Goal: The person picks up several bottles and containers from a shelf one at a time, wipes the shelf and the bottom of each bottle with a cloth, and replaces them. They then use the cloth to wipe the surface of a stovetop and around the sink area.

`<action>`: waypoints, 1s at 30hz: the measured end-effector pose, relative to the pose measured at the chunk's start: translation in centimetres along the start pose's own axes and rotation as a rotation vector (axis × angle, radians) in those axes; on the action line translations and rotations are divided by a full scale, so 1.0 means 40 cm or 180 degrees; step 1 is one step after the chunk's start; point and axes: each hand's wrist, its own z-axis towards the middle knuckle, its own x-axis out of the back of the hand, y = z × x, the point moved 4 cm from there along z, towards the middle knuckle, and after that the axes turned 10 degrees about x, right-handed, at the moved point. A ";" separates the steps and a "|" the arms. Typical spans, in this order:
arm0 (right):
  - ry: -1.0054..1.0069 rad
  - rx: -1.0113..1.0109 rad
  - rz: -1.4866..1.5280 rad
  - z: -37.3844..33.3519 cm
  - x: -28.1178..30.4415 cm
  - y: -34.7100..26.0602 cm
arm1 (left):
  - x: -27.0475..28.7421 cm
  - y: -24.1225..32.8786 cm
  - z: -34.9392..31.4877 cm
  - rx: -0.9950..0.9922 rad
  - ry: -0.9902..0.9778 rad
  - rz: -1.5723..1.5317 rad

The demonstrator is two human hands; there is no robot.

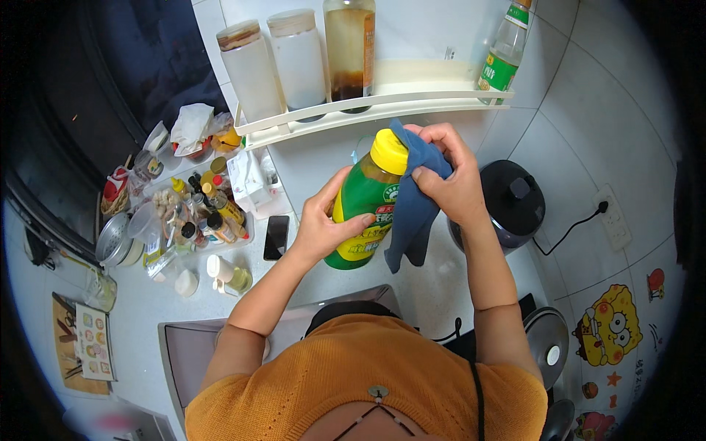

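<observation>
A big green bottle with a yellow cap [360,224] is in my left hand [327,217], the fingers and thumb wrapped round its body. It tilts a little to the right, above the counter. In my right hand [450,165] a dark blue cloth [415,213] is pinched between thumb and fingers. The cloth lies against the right side of the yellow cap and hangs down beside the bottle, covering part of its label.
A white wall shelf [294,128] holds jars and bottles ahead. At right stand a black rice cooker [511,202] and a lidded pan [548,345]. To the left are a phone [276,237], a pump bottle [229,275] and clustered condiment bottles [213,206]. A sink [176,353] is close by me.
</observation>
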 end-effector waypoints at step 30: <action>-0.0561 0.0151 0.0004 -0.014 0.024 -0.023 | 0.001 0.005 0.009 0.0525 -0.0554 -0.0424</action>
